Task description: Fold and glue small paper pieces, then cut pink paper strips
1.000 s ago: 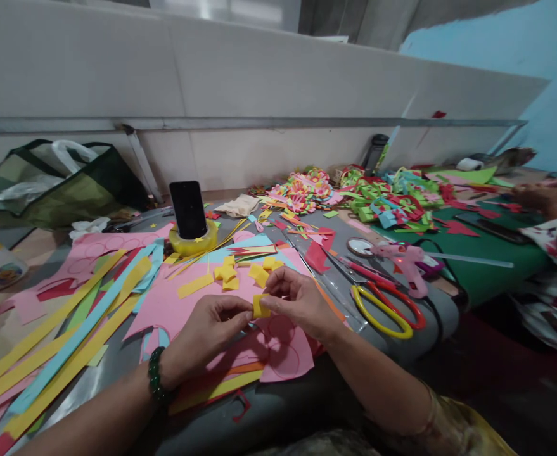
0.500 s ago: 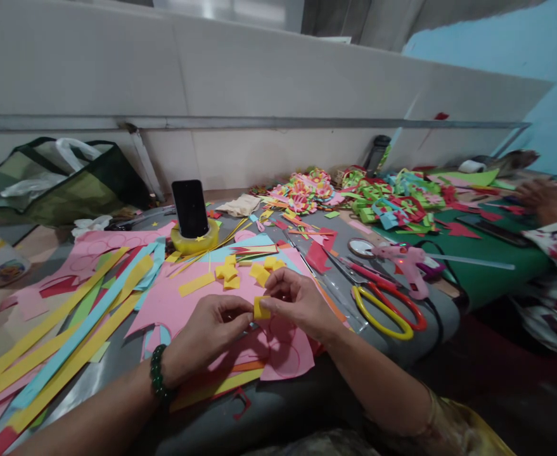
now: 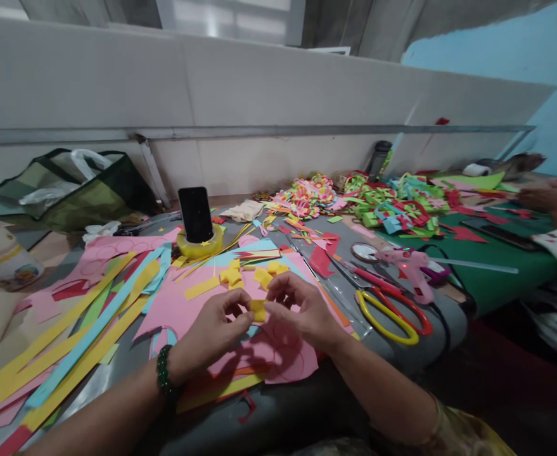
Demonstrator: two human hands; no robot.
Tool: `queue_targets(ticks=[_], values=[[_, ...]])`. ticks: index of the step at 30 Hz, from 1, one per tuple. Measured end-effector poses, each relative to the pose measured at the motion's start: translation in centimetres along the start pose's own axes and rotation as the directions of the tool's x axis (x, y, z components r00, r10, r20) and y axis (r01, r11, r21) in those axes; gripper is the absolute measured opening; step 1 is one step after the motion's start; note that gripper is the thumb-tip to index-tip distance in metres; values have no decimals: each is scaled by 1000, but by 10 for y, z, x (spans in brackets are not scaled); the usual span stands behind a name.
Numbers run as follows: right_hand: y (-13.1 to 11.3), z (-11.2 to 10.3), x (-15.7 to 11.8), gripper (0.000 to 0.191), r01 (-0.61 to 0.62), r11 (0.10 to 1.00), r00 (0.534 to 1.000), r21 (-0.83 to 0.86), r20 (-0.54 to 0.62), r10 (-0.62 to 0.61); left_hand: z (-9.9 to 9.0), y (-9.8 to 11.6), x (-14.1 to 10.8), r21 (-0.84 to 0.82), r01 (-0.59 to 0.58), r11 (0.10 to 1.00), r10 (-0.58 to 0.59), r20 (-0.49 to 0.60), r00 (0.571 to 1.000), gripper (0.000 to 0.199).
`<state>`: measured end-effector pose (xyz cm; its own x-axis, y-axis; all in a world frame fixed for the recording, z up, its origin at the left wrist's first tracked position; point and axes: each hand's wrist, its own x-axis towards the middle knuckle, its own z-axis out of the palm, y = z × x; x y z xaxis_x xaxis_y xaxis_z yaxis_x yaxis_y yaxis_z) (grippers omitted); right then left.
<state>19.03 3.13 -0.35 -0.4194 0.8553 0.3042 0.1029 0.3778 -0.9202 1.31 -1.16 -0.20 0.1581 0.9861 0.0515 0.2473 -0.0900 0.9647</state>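
Between my two hands is a small square of yellow foam or felt-like sheet (image 3: 258, 310). My left hand (image 3: 217, 324) pinches its left edge with thumb and finger; a green bead bracelet (image 3: 163, 372) is on that wrist. At the right edge, my right hand (image 3: 304, 310) has thumb and fingers closed on the same square. Beneath them lies a pink sheet (image 3: 168, 304) with drawn circles. Just beyond my fingers are small folded yellow pieces (image 3: 230, 275) and a short yellow strip (image 3: 202, 289).
Scissors with red and yellow handles (image 3: 387, 323) and a pink glue gun (image 3: 411, 269) lie to the right. A phone (image 3: 195, 215) stands in a tape roll (image 3: 202, 246). Long coloured strips (image 3: 92, 329) cover the left. Finished colourful pieces (image 3: 311, 196) are heaped behind. Another person's hand (image 3: 539, 197) is far right.
The camera view has tilted up slightly, shifting everything a little down and right. The yellow square looks flatter and wider between my fingers. Both hands stay on it.
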Motion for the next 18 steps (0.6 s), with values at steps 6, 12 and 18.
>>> queue_targets(ticks=[6, 12, 18], values=[[8, -34, -3, 18, 55, 998, 918, -14, -392, -56, -41, -3, 16, -132, 71, 989, -101, -241, 965, 7], [-3, -24, -12, 59, 29, 940, 994, -339, -87, -62, -29, 3, 12, -112, 44, 993, -45, -5, 999, 3], [-25, -31, -40, 43, -9, 987, 687, -161, 716, 123, -31, 1, 10, -113, 8, 994, -16, -74, 997, 4]])
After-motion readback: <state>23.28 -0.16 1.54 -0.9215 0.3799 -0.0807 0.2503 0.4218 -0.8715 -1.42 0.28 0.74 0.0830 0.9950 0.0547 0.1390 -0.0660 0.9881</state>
